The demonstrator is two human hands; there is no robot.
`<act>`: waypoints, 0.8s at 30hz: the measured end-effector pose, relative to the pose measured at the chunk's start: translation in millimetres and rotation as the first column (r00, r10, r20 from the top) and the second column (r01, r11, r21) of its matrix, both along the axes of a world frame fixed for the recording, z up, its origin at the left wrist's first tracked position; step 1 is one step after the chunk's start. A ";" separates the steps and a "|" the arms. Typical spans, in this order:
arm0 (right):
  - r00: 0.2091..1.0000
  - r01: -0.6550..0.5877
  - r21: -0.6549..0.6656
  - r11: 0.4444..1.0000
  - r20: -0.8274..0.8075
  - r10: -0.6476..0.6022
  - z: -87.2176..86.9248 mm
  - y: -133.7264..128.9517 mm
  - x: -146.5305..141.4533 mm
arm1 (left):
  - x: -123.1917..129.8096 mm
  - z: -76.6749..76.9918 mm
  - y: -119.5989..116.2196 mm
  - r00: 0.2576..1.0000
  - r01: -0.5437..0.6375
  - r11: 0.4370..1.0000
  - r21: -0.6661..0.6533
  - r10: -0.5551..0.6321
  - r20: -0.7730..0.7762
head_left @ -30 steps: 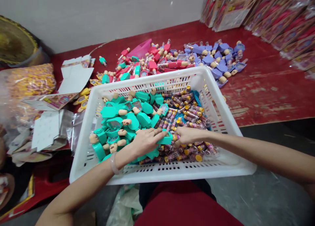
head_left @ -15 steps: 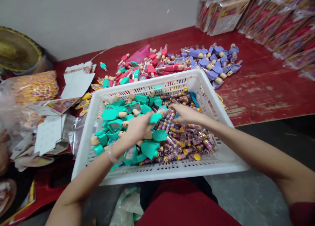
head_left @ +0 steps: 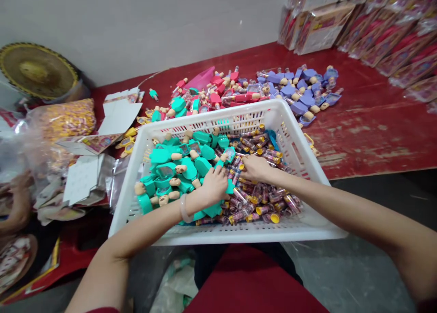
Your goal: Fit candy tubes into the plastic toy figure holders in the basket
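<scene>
A white plastic basket (head_left: pixel 246 238) holds teal pieces with wooden knobs (head_left: pixel 160 156) on its left side and small clear tubes with yellow caps (head_left: pixel 262 192) on its right. My left hand (head_left: pixel 215 185) is curled over the teal pieces near the middle, its fingers bent down; whatever lies under them is hidden. Close by on the right, my right hand (head_left: pixel 256 167) has its fingers pinched together over the tubes, by a yellow cap. What it holds, if anything, is too small to name.
Behind the basket, red pieces (head_left: pixel 215 99) and purple pieces (head_left: pixel 300 92) lie on the red table (head_left: pixel 368 122). Wrapped packages (head_left: pixel 324 26) stand at the back right. Cardboard (head_left: pixel 82 179) and a bag of yellow items (head_left: pixel 71 117) are left. Another person's arm (head_left: pixel 18 204) shows at far left.
My left hand has moved right and lower, and the teal piece it held up is no longer raised. The fingers of my right hand, spread before, have drawn together over the tubes.
</scene>
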State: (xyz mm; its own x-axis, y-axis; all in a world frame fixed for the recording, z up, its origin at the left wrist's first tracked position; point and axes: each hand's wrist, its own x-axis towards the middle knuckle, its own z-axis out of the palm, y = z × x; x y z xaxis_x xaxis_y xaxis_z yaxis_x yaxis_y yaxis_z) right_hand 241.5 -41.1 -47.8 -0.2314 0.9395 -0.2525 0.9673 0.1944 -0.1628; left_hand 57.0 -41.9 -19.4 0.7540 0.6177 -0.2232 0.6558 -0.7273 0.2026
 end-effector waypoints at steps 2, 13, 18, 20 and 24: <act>0.999 -0.009 0.063 0.998 -0.051 0.012 10.4 -1.9 -3.6 | -6.2 -8.2 -8.6 0.999 -0.035 0.999 -0.008 0.035 0.000; 0.969 -0.057 0.179 0.982 -0.225 0.097 23.3 -20.4 -13.0 | -52.2 58.2 11.9 0.809 -0.165 0.616 -0.770 0.531 0.252; 0.965 -0.119 0.164 0.979 -0.213 0.153 21.4 -23.4 -16.9 | -50.1 48.5 1.7 0.869 -0.092 0.697 -0.711 0.406 0.285; 0.963 -0.142 0.157 0.977 -0.208 0.173 20.9 -24.9 -17.1 | -49.7 44.1 -0.8 0.876 -0.103 0.781 -0.616 0.364 0.316; 0.968 -0.193 0.173 0.966 -0.128 0.216 21.7 -29.2 -18.9 | -48.3 39.7 -5.7 0.902 -0.158 0.843 -0.514 0.335 0.272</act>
State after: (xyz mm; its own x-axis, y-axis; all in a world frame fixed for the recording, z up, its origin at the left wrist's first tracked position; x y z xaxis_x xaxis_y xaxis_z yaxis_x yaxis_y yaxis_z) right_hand 222.6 -70.3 -26.2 -0.4457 0.8935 -0.0549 0.8727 0.4200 -0.2490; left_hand 8.6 -47.6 20.3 0.6722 0.6796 -0.2938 0.6249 -0.3081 0.7173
